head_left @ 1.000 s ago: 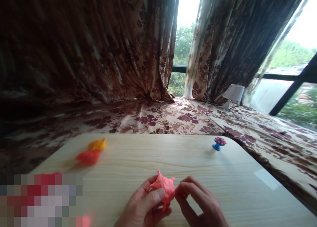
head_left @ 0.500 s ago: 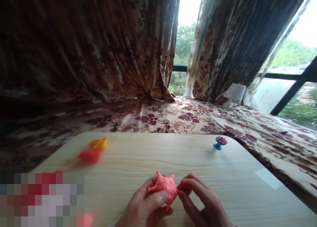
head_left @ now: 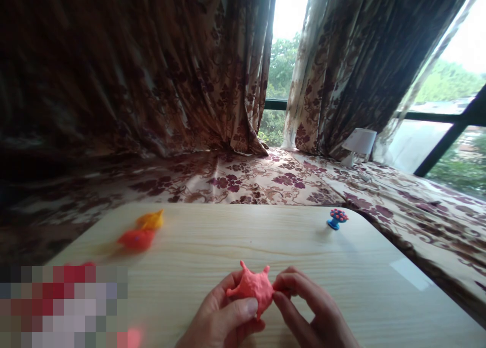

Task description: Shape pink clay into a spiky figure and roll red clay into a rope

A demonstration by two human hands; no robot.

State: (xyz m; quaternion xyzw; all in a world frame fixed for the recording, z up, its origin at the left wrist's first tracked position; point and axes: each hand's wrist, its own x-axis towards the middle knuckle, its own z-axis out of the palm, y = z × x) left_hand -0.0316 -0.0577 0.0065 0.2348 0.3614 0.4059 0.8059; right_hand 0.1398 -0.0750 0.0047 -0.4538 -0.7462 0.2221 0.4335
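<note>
A pink lump of modelling clay [head_left: 255, 286] with several short knobs sticking out of its edge is held above the table near its front. My left hand [head_left: 224, 312] is closed around its left and lower side, the thumb lying across the front. At the clay's right edge, the thumb and forefinger of my right hand [head_left: 304, 302] pinch one of the knobs, whose tip is hidden between the fingers.
On the pale wooden table [head_left: 212, 236] an orange clay piece [head_left: 151, 219] and a red one [head_left: 136, 239] lie at the left. A blue clay stand with red dots [head_left: 336, 219] is at the far right. Behind are a white lamp [head_left: 359, 141] and flowered curtains [head_left: 197, 84].
The pink clay has tilted and shifted very slightly to the right. Both hands keep nearly the same grip, with the right fingers still at its right edge.
</note>
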